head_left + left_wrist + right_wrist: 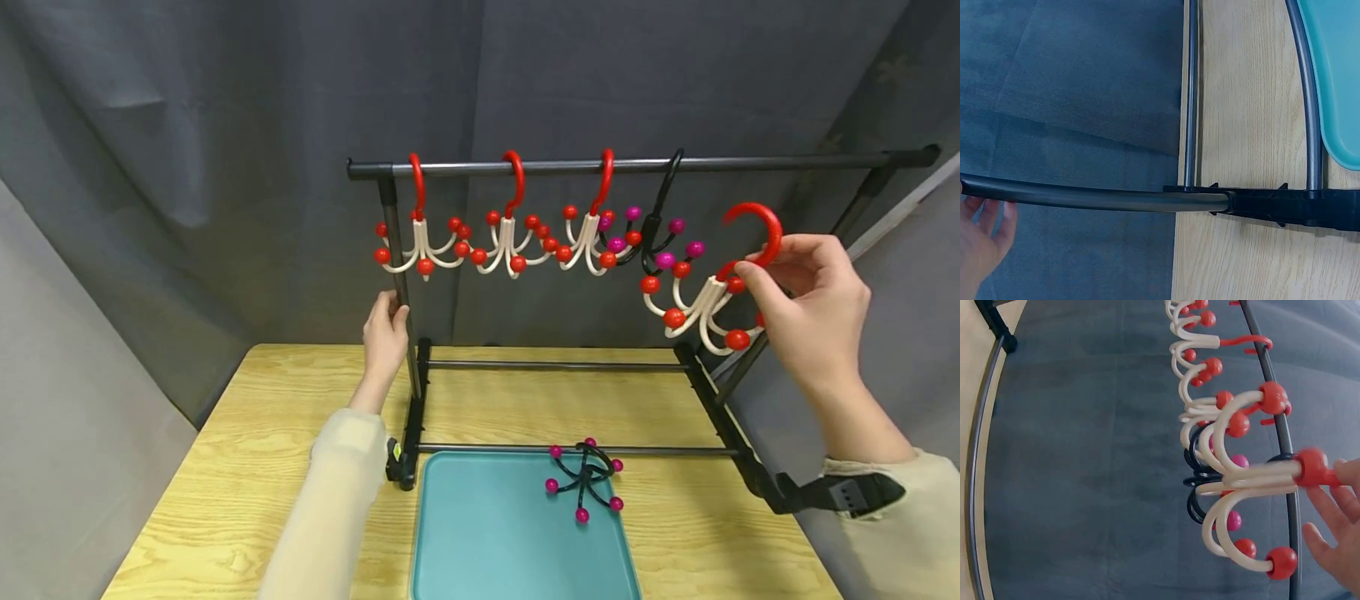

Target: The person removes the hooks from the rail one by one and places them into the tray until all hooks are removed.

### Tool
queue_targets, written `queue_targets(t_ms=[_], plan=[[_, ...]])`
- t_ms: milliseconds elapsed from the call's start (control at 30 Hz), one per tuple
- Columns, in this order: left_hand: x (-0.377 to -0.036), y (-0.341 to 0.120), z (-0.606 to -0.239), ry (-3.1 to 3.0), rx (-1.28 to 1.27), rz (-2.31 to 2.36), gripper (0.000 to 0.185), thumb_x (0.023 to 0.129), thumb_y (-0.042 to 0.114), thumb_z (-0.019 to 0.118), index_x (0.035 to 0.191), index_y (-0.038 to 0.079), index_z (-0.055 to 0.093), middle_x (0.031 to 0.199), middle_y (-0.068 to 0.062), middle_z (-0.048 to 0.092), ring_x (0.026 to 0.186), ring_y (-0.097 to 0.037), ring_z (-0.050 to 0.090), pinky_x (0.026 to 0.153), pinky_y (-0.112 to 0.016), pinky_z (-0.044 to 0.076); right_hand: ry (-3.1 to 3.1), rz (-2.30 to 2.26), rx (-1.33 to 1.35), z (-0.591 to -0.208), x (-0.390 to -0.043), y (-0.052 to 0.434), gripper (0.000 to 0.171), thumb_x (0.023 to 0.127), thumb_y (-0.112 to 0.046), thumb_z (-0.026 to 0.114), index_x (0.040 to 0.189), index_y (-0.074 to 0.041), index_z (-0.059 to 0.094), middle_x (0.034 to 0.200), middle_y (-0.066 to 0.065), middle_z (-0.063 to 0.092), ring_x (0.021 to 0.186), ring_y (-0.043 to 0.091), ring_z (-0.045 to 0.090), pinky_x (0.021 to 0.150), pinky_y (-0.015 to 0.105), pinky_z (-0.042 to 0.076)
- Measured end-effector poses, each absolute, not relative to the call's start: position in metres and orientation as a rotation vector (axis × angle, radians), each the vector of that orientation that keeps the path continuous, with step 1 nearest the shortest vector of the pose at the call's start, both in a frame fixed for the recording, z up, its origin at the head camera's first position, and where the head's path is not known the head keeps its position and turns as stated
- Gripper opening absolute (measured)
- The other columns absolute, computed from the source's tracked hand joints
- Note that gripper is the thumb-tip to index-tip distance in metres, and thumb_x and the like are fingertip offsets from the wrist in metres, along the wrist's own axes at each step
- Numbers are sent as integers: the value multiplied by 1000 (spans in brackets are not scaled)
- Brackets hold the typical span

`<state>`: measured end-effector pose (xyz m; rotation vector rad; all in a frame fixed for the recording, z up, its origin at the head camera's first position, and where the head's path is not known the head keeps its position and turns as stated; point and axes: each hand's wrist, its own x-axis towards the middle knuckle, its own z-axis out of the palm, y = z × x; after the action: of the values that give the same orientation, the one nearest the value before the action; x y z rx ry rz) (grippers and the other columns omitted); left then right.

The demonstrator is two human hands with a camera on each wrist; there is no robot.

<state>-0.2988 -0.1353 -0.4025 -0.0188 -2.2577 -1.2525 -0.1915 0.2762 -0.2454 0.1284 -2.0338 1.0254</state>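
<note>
1. The red-and-white hook (705, 300) is in the air, just below the right part of the top bar (750, 162), not yet hung on it. Its red curved top points up toward the bar.
2. The right hand (813, 308) pinches this hook at its neck, fingers closed on it.
3. The left hand (385, 333) is wrapped around the left post (397, 250) of the rack and steadies it.
4. Already on the bar hang three red-and-white hooks (510, 225) and one black hook with purple balls (652, 229), so I judge that most of the hanging is done.
5. One black hook (583, 479) lies on the teal tray (487, 533) on the wooden table (247, 450); it seems to be the last one left.
</note>
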Motion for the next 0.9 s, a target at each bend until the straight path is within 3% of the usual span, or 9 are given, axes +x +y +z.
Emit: queue_targets(t_ms=[333, 500, 733, 900], plan=[[-298, -137, -403, -2257, -8, -1275, 21, 93, 17, 50, 112, 7, 51, 102, -12, 57, 92, -28, 56, 78, -44, 44, -2129, 1081, 260, -276, -184, 258, 26, 76, -1, 70, 98, 1, 55, 83, -24, 58, 74, -9, 58, 69, 4, 43], [-299, -138, -403, -2261, -4, -1285, 22, 93, 18, 50, 113, 8, 51, 102, -12, 57, 90, -28, 56, 78, -44, 44, -2207, 1097, 350, -292, -183, 247, 26, 76, -2, 71, 97, 1, 56, 83, -23, 59, 75, -11, 58, 71, 5, 43], [-299, -139, -403, -2247, -11, -1294, 21, 93, 18, 50, 111, 7, 51, 103, -12, 57, 93, -28, 56, 79, -45, 44, -2351, 1108, 443, -306, -184, 227, 27, 76, -9, 73, 98, -4, 58, 85, 4, 66, 77, -13, 58, 77, 6, 41], [-298, -139, -401, -2258, -24, -1305, 22, 94, 18, 49, 112, 6, 51, 104, -14, 57, 94, -29, 56, 79, -46, 44, -2411, 1136, 493, -322, -186, 214, 24, 77, -10, 72, 94, -6, 56, 84, 4, 65, 76, -7, 61, 71, 10, 45]])
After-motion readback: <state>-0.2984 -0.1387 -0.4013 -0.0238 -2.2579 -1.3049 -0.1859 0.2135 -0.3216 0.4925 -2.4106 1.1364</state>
